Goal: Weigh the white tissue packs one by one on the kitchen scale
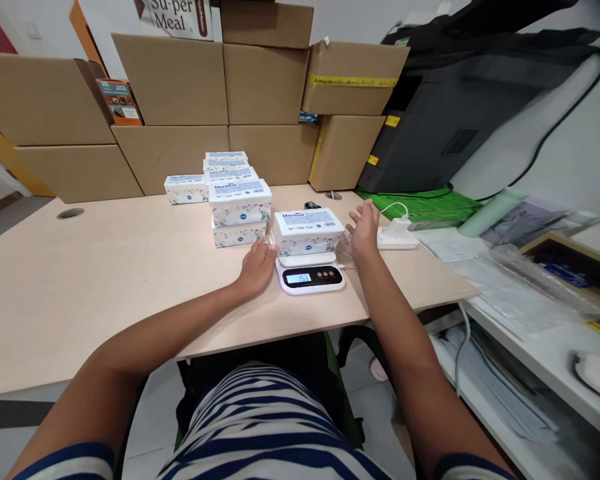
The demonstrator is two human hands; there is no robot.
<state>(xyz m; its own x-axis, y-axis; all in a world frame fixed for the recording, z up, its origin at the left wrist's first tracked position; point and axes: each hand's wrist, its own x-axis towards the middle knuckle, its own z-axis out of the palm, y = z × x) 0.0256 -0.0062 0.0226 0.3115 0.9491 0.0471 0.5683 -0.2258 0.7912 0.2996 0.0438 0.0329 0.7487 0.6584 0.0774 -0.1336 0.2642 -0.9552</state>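
Note:
A white tissue pack [308, 230] lies on a small white digital scale [310, 276] whose display is lit. My left hand [257, 265] rests on the table just left of the scale, fingers curled toward the pack's left end, holding nothing I can see. My right hand [363, 230] hovers at the pack's right side with fingers spread, apart from it. A stack of two similar packs [240, 210] stands just left of the scale, with more packs [225, 165] behind and one [185, 188] further left.
Cardboard boxes [265, 83] line the back of the wooden table [105, 267]. A white power strip with charger [397, 235] lies right of my right hand. A dark printer [460, 113] sits on a green mat. A lower desk on the right holds plastic sleeves [500, 280].

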